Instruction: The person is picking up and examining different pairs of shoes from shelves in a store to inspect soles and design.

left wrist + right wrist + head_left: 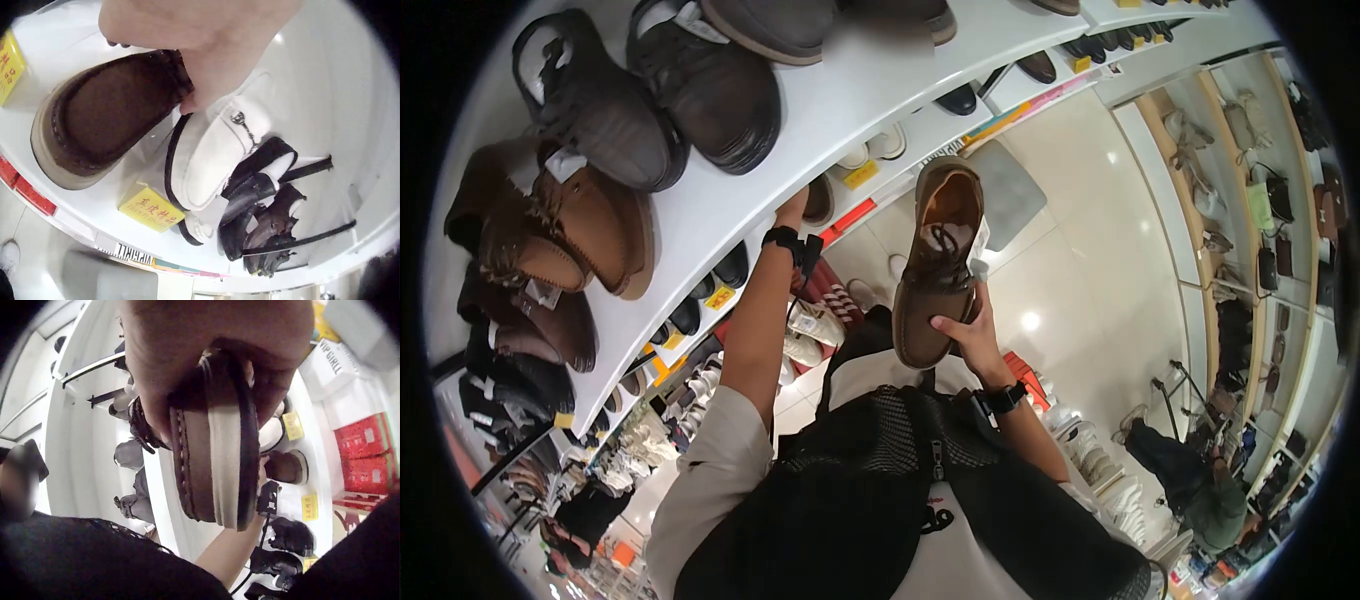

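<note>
- Right hand (972,338) clasps a lace-up shoe (935,262)
- Left hand (194,37) touches a brown shoe (106,119) near the shelf (325,81) edge; grip unclear
- Seemingly fetching: lifting means clearing the touching white loafer (215,150)

I see one brown lace-up shoe (935,270), pale-soled, held off the shelf (730,200); another brown shoe (106,115) sits at its edge

The white shelf (331,87) beneath the left hand (200,37) bears a brown shoe (106,119) and a white loafer (212,150) at its fingers, dark sandals (262,219) farther off, and a yellow price tag (151,209) at the front edge.
</note>
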The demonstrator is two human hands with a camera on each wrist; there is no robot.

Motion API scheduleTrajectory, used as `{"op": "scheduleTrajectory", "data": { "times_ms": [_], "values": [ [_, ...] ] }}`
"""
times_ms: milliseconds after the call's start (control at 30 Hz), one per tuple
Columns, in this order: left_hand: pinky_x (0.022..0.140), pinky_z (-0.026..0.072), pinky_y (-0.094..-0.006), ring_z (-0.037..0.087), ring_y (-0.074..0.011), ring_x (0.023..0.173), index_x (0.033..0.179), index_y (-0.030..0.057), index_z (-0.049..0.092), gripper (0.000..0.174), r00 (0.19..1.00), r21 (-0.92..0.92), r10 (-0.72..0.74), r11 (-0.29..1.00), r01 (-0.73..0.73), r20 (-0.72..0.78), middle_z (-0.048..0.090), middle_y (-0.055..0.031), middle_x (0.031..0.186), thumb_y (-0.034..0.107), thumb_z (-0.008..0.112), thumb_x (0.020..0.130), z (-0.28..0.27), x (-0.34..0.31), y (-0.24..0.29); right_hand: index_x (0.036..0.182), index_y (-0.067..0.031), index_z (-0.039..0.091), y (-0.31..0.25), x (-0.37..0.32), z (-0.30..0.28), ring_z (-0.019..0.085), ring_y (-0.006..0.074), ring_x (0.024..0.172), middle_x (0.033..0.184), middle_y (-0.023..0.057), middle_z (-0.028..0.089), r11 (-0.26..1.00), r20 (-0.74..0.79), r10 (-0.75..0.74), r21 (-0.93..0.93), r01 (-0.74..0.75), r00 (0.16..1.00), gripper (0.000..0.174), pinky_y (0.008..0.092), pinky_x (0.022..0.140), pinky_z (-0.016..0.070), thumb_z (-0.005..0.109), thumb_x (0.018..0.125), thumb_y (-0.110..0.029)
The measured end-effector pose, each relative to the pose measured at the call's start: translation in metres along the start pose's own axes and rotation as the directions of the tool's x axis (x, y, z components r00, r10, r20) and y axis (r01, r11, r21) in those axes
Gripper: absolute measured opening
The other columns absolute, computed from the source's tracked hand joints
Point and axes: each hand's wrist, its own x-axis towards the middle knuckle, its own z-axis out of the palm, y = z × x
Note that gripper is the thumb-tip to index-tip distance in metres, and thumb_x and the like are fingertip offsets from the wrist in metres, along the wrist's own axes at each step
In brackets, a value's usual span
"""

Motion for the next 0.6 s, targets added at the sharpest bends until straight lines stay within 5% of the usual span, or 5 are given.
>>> {"op": "scheduleTrajectory", "data": {
  "times_ms": [67, 133, 433, 533, 600],
  "values": [
    [0.1, 0.038, -0.0388, 0.052, -0.0332, 0.116, 0.119, 0.0085, 0.06, 0.055, 0.999, 0.008, 0.027, 1.0, -0.027, -0.032, 0.059, -0.0131, 0.124, 0.041, 0.068, 0.075, 0.016, 0.005, -0.005, 0.145, -0.0034, 0.015, -0.007, -0.006, 0.002, 0.05, 0.0229, 0.118, 0.131, 0.0137, 0.046, 0.999, -0.027, -0.03, -0.01, 0.03, 0.999, 0.097, 0.036, 0.1, 0.0416, 0.076, 0.069, 0.005],
    [0.101, 0.038, -0.0381, 0.052, -0.0301, 0.118, 0.121, 0.011, 0.059, 0.061, 0.989, 0.255, -0.138, 0.959, 0.122, 0.048, 0.058, -0.0137, 0.125, 0.045, 0.07, 0.072, 0.016, 0.003, 0.008, 0.145, -0.0028, 0.014, -0.008, -0.015, -0.001, 0.049, 0.023, 0.119, 0.132, 0.0138, 0.045, 0.998, -0.05, -0.051, -0.022, 0.05, 0.997, 0.1, 0.0359, 0.101, 0.0411, 0.077, 0.068, 0.004],
    [0.102, 0.0334, -0.0474, 0.044, -0.0369, 0.124, 0.128, 0.0109, 0.052, 0.072, 0.927, 0.089, -0.329, 0.944, 0.317, 0.18, 0.049, -0.0143, 0.135, 0.049, 0.07, 0.07, -0.009, -0.015, 0.054, 0.146, -0.0029, 0.014, -0.014, -0.019, -0.003, 0.043, 0.0217, 0.125, 0.136, 0.012, 0.041, 0.991, -0.102, -0.088, -0.112, 0.076, 0.991, 0.106, 0.0363, 0.104, 0.0377, 0.08, 0.064, 0.004],
    [0.103, 0.0336, -0.045, 0.045, -0.0386, 0.12, 0.124, 0.0028, 0.052, 0.072, 0.972, -0.131, -0.221, 0.969, 0.21, -0.077, 0.048, -0.0198, 0.131, 0.034, 0.079, 0.066, -0.02, -0.047, 0.051, 0.146, -0.0033, 0.015, -0.015, -0.007, 0.0, 0.041, 0.0213, 0.126, 0.138, 0.0116, 0.04, 0.985, -0.041, -0.114, -0.135, 0.108, 0.993, 0.104, 0.0359, 0.105, 0.0367, 0.079, 0.065, 0.003],
    [0.102, 0.0366, -0.039, 0.048, -0.032, 0.115, 0.127, -0.0063, 0.036, 0.086, 0.951, -0.267, -0.155, 0.96, 0.082, -0.266, 0.049, -0.021, 0.121, 0.013, 0.084, 0.059, -0.028, -0.075, 0.039, 0.146, -0.003, 0.018, -0.018, 0.004, 0.002, 0.041, 0.0208, 0.126, 0.139, 0.0122, 0.039, 0.98, 0.006, -0.109, -0.168, 0.109, 0.994, 0.1, 0.0346, 0.105, 0.0361, 0.079, 0.067, 0.002]
  ]
}}
